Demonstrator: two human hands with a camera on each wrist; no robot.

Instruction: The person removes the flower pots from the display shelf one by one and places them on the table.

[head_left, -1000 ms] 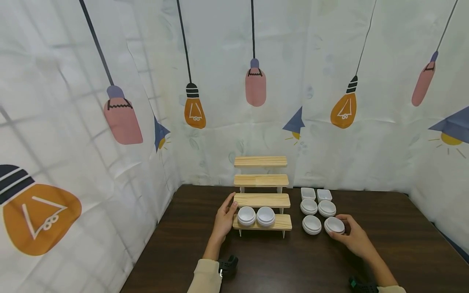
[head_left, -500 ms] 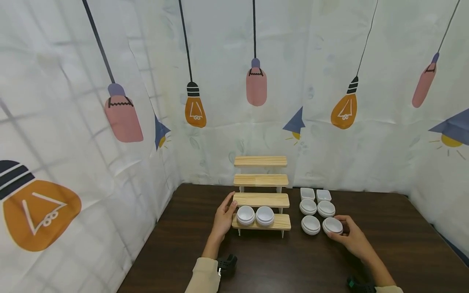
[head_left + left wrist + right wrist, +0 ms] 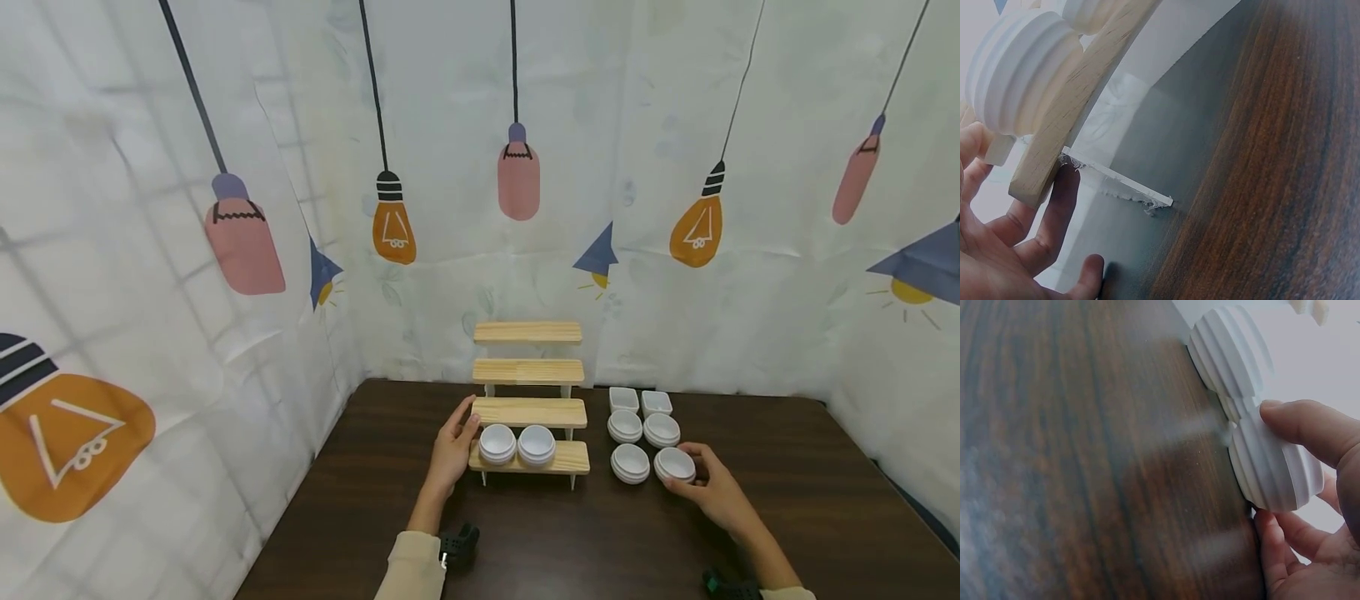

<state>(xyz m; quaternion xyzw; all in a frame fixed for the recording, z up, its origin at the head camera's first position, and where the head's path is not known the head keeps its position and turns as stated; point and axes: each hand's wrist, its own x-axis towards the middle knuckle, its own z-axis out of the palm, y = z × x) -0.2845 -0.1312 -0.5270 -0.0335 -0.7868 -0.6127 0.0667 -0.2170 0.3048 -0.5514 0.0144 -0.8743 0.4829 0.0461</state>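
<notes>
My left hand [image 3: 452,450] grips the left end of a tiered wooden stand [image 3: 528,412], with its fingers around the edge of a step in the left wrist view. Two small white ribbed bowls [image 3: 497,443] stand side by side on the lowest step. To the right, my right hand [image 3: 712,487] holds a round white bowl [image 3: 674,465] between thumb and fingers. The right wrist view shows this bowl [image 3: 1275,469] low at the table surface, against another ribbed bowl [image 3: 1232,353]. The far side of the held bowl is hidden.
Three more round white bowls [image 3: 629,462] stand on the dark wooden table [image 3: 570,542] beside the held one. Behind them are two square white dishes [image 3: 623,399]. A white curtain [image 3: 420,333] printed with lamps hangs behind and beside the table.
The whole head view shifts slightly. Both hands stay in place, left on the stand and right on the bowl; nothing else visibly moves.
</notes>
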